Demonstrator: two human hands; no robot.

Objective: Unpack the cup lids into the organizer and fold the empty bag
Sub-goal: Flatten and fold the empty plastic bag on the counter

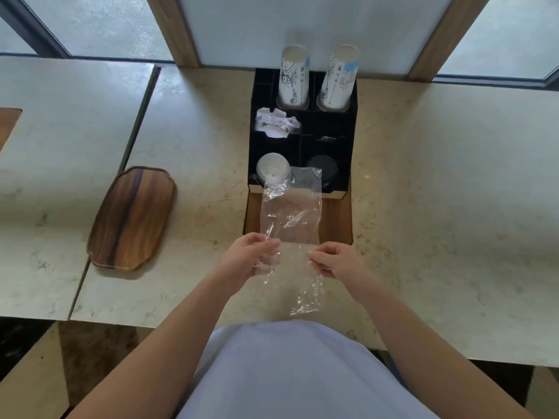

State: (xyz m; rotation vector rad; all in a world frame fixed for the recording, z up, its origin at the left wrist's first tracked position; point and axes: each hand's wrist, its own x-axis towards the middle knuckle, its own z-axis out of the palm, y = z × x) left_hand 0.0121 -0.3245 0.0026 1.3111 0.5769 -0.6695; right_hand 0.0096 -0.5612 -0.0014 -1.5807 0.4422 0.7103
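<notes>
Both arms extended, left hand (252,252) and right hand (331,260) each in pinching grip on clear bag (290,216) edges

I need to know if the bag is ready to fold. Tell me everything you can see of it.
The bag is clear, thin, crinkled plastic, and looks empty. It is held stretched lengthwise over the counter, its far end reaching over the organizer's front edge, its near end hanging crumpled toward the person. The left hand and right hand pinch its two side edges. No fold shows yet.
</notes>
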